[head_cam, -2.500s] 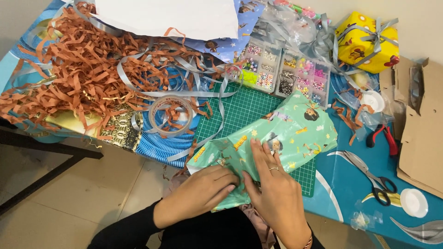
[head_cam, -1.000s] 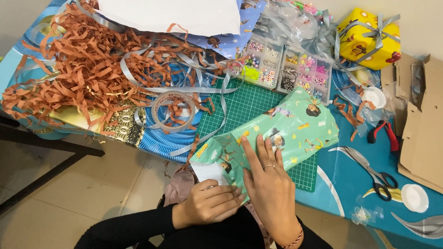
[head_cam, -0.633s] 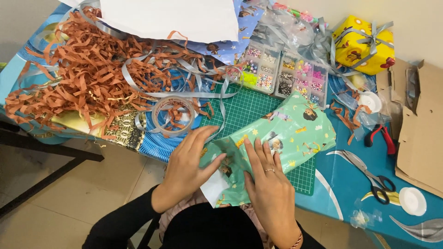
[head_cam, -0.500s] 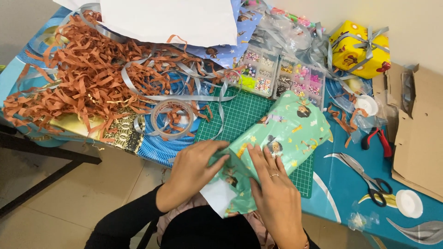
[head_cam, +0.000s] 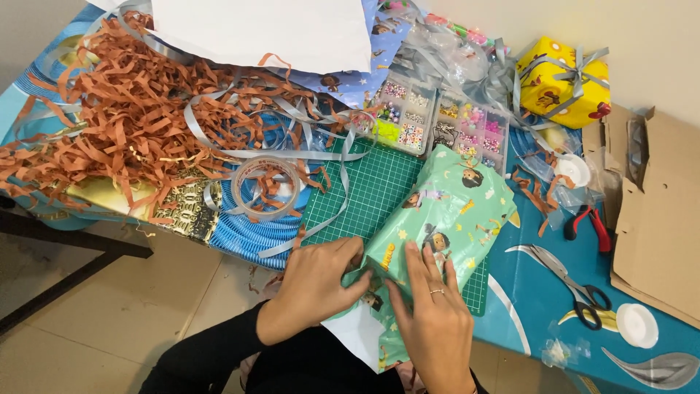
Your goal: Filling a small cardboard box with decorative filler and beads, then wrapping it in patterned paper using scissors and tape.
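Note:
A box wrapped in mint-green cartoon-print paper (head_cam: 456, 208) lies on a green cutting mat (head_cam: 372, 193) at the table's near edge. My left hand (head_cam: 313, 288) pinches the loose paper flap at the box's near end, fingers curled on it. My right hand (head_cam: 434, 321), a ring on one finger, lies flat on the near end of the wrapped box and presses the paper down. The white underside of the paper (head_cam: 357, 335) hangs below the table edge between my hands.
A clear tape roll (head_cam: 266, 188) lies left of the mat amid brown paper shreds (head_cam: 117, 124) and silver ribbon. Bead organiser boxes (head_cam: 437, 120), a yellow wrapped gift (head_cam: 561, 80), scissors (head_cam: 569, 281), red pliers (head_cam: 590, 226), cardboard (head_cam: 660, 211) and a white sheet (head_cam: 262, 29) surround it.
My left hand moved from under the paper to the flap at the box's near end and folded it in. My right hand stayed pressed on the package.

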